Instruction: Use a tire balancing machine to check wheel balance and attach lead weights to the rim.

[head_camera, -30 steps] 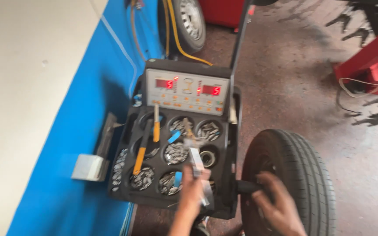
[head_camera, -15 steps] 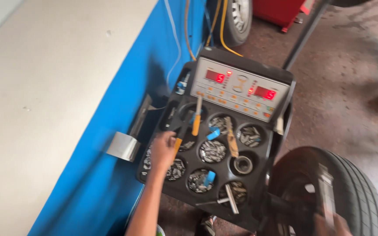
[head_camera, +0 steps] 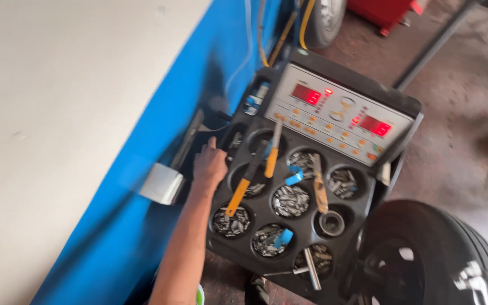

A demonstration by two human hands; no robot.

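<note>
the left hand (head_camera: 210, 165) rests on the left edge of the black compartment tray (head_camera: 221, 248); whether its fingers grip anything cannot be told; just right of it lie two yellow-handled tools (head_camera: 243, 194) across cups of metal weights (head_camera: 290, 200); beyond them stands the control panel (head_camera: 334, 116); the tyre (head_camera: 453, 260) sits far right; the right hand is out of view.

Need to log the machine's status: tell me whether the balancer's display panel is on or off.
On. Both readouts on the display panel glow red.
</note>
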